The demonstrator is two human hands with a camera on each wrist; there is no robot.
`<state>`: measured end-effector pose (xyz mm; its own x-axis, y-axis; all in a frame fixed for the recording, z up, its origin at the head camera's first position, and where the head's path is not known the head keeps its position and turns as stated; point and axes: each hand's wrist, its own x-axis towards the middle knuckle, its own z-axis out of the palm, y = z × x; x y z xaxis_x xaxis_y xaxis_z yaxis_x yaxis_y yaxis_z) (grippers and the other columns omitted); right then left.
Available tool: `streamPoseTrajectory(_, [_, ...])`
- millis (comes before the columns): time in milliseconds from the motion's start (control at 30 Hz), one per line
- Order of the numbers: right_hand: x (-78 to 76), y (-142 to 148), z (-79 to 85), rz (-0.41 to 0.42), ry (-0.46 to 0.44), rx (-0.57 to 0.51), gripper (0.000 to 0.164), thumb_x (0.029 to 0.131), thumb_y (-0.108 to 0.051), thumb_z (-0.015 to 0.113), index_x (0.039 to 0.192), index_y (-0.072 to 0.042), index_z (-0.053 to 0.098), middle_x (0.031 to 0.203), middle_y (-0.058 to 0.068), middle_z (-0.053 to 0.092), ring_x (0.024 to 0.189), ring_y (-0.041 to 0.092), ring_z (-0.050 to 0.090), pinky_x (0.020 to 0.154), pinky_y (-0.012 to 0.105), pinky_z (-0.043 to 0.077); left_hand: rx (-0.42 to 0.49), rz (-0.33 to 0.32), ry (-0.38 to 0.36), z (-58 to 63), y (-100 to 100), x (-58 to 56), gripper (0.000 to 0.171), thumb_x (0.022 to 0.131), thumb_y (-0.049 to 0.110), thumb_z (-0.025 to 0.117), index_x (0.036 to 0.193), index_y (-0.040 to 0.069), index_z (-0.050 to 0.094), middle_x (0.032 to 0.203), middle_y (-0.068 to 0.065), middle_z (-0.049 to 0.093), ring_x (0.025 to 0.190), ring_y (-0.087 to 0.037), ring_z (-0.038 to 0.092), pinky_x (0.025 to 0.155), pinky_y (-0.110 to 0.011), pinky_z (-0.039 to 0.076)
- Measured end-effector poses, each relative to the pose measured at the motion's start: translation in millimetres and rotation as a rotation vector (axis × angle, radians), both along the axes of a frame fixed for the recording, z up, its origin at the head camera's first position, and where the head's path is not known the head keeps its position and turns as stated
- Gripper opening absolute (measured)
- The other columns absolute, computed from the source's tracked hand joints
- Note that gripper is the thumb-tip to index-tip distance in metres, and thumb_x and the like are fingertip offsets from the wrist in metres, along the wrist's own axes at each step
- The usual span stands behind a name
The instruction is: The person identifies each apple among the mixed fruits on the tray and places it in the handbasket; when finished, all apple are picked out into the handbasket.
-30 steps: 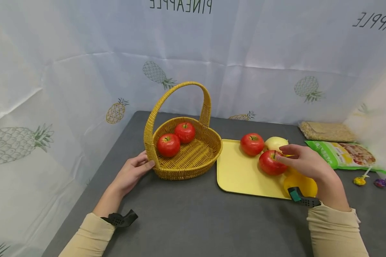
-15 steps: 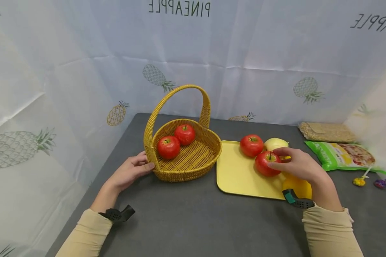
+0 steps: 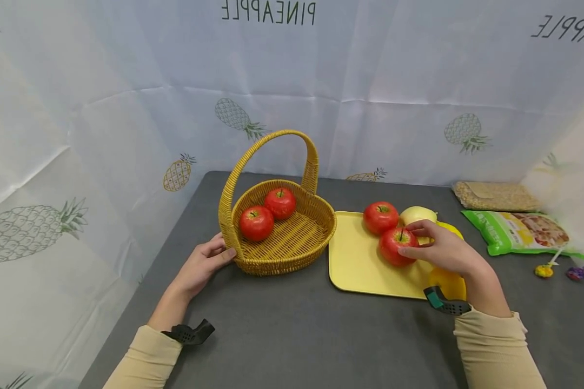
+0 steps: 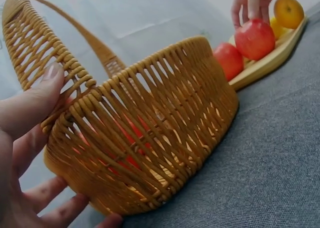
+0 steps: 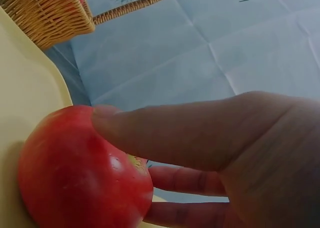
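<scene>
As right grip (image 3: 443,249) pinches apple (image 3: 392,248), cloth (image 3: 384,65) showing reversed "PINEAPPLE" (image 3: 269,12)

Green packet (image 3: 525,232) near lollipops (image 3: 544,270); pineapple-print cloth (image 3: 384,65) behind.

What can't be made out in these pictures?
Head, left hand: fingertips hidden by the basket.
Head, lower yellow fruit: partly behind the wrist strap.
Head, purple lollipop: stick cut off at right edge.
Left wrist, basket's apples: screened by its weave.
Right wrist, held apple: cut off at bottom edge.
</scene>
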<state>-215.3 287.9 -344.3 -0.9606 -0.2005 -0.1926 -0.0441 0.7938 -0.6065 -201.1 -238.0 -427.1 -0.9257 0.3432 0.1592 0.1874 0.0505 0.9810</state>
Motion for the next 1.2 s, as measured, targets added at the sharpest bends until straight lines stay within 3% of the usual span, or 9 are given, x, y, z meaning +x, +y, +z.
streamPoseTrajectory(400, [-1.1, -13, -8.3, 0.016, -0.010, -0.031, 0.088, 0.089, -0.050, 0.078, 0.145, 0.002, 0.036, 0.142, 0.028, 0.047, 0.123, 0.045, 0.048, 0.098, 0.060, 0.046, 0.011, -0.004, -0.012, -4.2, -2, -2.3, 0.038, 0.102, 0.010, 0.064, 0.129, -0.016, 0.059, 0.161, -0.018, 0.033, 0.153, -0.029, 0.019, 0.100, -0.025, 0.048])
streamPoseTrajectory(700, [-10.2, -24, -19.1, 0.040, -0.021, -0.046, 0.098, 0.086, -0.055, 0.079, 0.149, 0.005, 0.033, 0.138, 0.025, 0.050, 0.122, 0.041, 0.050, 0.100, 0.057, 0.046, 0.011, -0.008, -0.002, -0.3, -2, -2.3, 0.036, 0.103, 0.009, 0.063, 0.127, -0.017, 0.059, 0.158, -0.022, 0.034, 0.145, -0.019, 0.033, 0.098, -0.027, 0.050])
streamPoseTrajectory(1000, [-14.2, -34, -27.2, 0.034, -0.073, -0.115, 0.094, 0.086, -0.054, 0.080, 0.148, 0.003, 0.037, 0.141, 0.022, 0.049, 0.124, 0.037, 0.050, 0.102, 0.055, 0.044, 0.022, -0.011, -0.023, -0.1, -1, -3.8, 0.039, 0.104, 0.010, 0.062, 0.132, -0.017, 0.057, 0.158, -0.021, 0.034, 0.142, -0.017, 0.037, 0.099, -0.028, 0.050])
streamPoseTrajectory(1200, [-14.3, -49, -35.8, 0.057, -0.051, -0.186, 0.087, 0.084, -0.048, 0.083, 0.148, -0.003, 0.044, 0.138, 0.018, 0.055, 0.121, 0.033, 0.054, 0.099, 0.048, 0.046, 0.040, -0.021, -0.034, -0.2, 0, -3.6, 0.039, 0.104, 0.009, 0.062, 0.130, -0.019, 0.056, 0.160, -0.021, 0.031, 0.141, -0.015, 0.039, 0.098, -0.029, 0.051])
